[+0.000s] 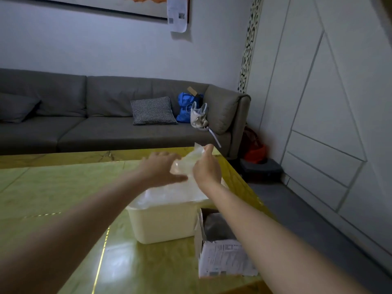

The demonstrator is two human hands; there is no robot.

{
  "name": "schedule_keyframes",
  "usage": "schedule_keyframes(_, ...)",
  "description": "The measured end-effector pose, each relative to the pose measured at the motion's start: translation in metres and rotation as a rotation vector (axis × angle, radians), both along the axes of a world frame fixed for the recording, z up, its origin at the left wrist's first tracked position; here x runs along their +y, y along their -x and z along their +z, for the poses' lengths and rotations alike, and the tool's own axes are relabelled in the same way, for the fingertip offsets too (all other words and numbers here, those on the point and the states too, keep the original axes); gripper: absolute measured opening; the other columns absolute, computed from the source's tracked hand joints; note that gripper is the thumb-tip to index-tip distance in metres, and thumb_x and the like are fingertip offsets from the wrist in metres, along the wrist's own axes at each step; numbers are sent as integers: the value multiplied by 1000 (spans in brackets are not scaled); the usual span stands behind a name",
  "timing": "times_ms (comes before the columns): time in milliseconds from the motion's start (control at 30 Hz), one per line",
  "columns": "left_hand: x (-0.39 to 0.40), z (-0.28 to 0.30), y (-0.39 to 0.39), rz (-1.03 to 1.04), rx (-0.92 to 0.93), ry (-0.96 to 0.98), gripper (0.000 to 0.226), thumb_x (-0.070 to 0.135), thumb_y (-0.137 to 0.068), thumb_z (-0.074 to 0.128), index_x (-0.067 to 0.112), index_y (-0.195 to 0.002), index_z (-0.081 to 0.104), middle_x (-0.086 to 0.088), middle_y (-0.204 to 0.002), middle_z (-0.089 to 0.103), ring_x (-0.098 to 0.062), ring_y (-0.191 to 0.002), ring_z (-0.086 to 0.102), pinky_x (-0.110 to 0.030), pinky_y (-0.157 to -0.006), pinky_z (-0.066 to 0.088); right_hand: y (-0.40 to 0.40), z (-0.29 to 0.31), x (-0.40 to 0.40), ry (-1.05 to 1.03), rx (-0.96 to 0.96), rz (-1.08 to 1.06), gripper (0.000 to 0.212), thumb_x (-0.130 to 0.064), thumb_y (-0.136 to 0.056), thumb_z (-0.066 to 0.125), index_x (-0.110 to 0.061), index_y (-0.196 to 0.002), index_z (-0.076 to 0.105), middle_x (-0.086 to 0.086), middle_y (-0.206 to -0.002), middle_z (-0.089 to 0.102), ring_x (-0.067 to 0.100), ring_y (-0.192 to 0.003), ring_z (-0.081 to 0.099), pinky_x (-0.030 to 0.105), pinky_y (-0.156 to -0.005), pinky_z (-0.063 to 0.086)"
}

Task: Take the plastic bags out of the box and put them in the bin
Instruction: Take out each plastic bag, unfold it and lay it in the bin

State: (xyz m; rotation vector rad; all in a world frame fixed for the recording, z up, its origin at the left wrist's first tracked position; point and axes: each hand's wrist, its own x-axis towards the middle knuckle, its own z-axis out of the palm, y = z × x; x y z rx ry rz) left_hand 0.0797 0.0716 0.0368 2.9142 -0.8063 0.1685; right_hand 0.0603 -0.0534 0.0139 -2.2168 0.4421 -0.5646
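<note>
Both hands, left hand and right hand, pinch a clear bag directly above the bin, box just right.

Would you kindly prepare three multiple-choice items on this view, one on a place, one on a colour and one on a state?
1. Where does the box stand relative to the bin?
A. Inside it
B. Beside it on the table, toward the right arm
C. On the sofa

2. What colour is the bin?
A. Cream
B. Blue
C. Black

3. What is the right hand doing?
A. Resting flat on the table
B. Gripping the box
C. Pinching a clear plastic bag above the bin

Answers:
1 B, the box sits on the green tabletop next to the bin's right wall.
2 A, its wall is a pale cream.
3 C, the thumb and fingers close on the bag's top, while the left hand is at its other side.
</note>
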Motion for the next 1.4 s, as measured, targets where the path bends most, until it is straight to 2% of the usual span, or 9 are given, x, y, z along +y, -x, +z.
schedule_keyframes(167,-6,-42,-12,58,306,-255,67,45,-91,49,18,-146,22,-6,-149,31,-25,-135,33,-36,-109,29,0,-4,-12,336,250,56,52,-7,-95,44,-8,-142,20,16,-128,50,34,-109,53,34,-69,37)
schedule_keyframes(333,-9,-49,-18,25,351,-212,59,37,-94,49,19,-145,25,-6,-147,35,-23,-131,38,-32,-105,32,-3,10,-17,877,177,347,38,-15,-91,53,-18,-129,48,7,-138,35,29,-126,32,39,-99,32)
schedule_keyframes(500,-12,-52,-20,15,441,-213,54,20,-97,45,17,-145,23,-8,-147,31,-24,-132,35,-28,-105,29,-11,-13,-17,755,797,585,66,-25,-94,55,-24,-150,21,9,-156,19,31,-139,28,40,-108,34)
schedule_keyframes(733,8,-48,-30,89,597,-116,74,26,-91,55,21,-148,8,-7,-149,31,-25,-133,37,-34,-106,35,-28,-21,-25,693,934,538,58,-21,-90,57,-19,-145,35,10,-142,41,28,-119,50,32,-82,47)
schedule_keyframes(933,25,-31,-29,127,638,-8,74,40,-82,65,22,-142,28,-3,-140,44,-21,-122,48,-27,-97,40,-33,-25,-27,689,966,529,53,-20,-91,55,-18,-142,39,9,-133,48,26,-113,53,32,-85,49)
schedule_keyframes(1100,24,1,-10,65,580,73,61,31,-81,67,20,-135,41,-3,-139,45,-21,-125,45,-26,-95,39,-6,9,-31,605,805,552,78,-36,-86,66,-15,-149,25,7,-150,34,29,-126,46,40,-102,43)
schedule_keyframes(1167,22,11,-2,53,514,27,62,32,-80,69,21,-135,42,-3,-139,44,-22,-125,45,-30,-101,37,16,32,-35,604,647,537,68,-33,-85,68,-11,-142,38,7,-143,43,27,-125,47,34,-100,42)
schedule_keyframes(1267,13,22,17,34,412,-114,67,33,-78,70,21,-137,39,-3,-142,40,-23,-128,41,-35,-105,34,52,52,-48,603,478,462,27,-25,-91,61,-2,-103,69,10,-102,70,21,-90,65,30,-79,50)
schedule_keyframes(1400,0,25,48,-76,275,-49,48,22,-82,67,17,-127,51,-5,-132,51,-20,-117,50,-31,-100,40,99,40,-56,692,610,436,34,-32,-88,64,-12,-61,56,-1,-61,55,13,-54,51,23,-50,40)
